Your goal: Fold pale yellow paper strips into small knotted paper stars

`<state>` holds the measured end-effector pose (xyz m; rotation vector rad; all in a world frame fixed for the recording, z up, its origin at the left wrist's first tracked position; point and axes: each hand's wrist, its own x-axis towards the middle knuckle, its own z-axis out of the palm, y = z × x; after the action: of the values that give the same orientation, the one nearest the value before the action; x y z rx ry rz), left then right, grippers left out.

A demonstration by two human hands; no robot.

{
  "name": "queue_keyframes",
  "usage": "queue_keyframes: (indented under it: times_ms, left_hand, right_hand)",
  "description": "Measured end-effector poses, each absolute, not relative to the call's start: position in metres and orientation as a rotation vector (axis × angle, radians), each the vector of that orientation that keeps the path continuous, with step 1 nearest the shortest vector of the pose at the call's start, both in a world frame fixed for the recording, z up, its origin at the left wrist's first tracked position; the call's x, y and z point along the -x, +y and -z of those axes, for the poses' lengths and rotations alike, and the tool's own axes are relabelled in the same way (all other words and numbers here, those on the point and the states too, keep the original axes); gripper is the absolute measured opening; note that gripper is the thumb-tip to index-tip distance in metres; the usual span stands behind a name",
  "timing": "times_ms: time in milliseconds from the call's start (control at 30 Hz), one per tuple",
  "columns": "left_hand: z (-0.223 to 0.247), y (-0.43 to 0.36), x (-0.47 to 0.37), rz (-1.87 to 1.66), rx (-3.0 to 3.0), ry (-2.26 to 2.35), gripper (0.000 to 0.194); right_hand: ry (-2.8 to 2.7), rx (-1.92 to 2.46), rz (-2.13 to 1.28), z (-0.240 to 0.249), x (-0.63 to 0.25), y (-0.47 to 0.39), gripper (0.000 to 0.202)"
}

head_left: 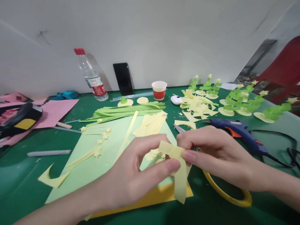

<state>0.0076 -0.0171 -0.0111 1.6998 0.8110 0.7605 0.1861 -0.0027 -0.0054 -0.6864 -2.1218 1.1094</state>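
Left hand (140, 175) and right hand (220, 156) are close together, thumbs and fingers pinching a folded yellow paper strip (180, 181), one end hanging down. It is above the near right part of a pale green sheet (86, 175). Green strips (112, 111) lie along the sheet's far edge. A blue glue gun (241, 129) lies beyond the right hand, yellow-handled scissors (245, 201) partly beneath that hand, and small stars (97, 153) on the sheet.

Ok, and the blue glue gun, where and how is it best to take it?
I would grip its handle, behind the orange trigger, from above with the right hand once that is free. The glue gun lies flat, its metal nozzle pointing left, while the handle slants toward the right arm.
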Motion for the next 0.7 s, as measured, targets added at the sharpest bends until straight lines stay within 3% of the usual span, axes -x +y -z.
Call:
queue_keyframes:
  times_ms: [300,367,467,600,700]
  left_hand:
    - [0.012,-0.014,-0.007,-0.835,-1.657,0.726,0.038]
    - [0.014,-0.013,-0.007,-0.805,-1.665,0.728,0.033]
    - [0.017,-0.011,-0.007,-0.793,-1.750,0.837,0.012]
    - [0.019,-0.009,-0.011,-0.843,-1.746,0.906,0.026]
    - [0.018,-0.007,-0.012,-0.921,-1.706,0.940,0.015]
  right_hand:
    - [-2.007,0.755,-1.235,0.003,-0.187,-0.004,0.028]
    - [-1.937,0.800,-1.253,0.003,-0.187,-0.005,0.028]
    - [-1.932,0.884,-1.148,0.003,-0.186,-0.006,0.029]
    - [-2.066,0.895,-0.918,0.004,-0.183,-0.008,0.025]
    - [-2.134,0.908,-0.813,0.005,-0.182,-0.008,0.025]
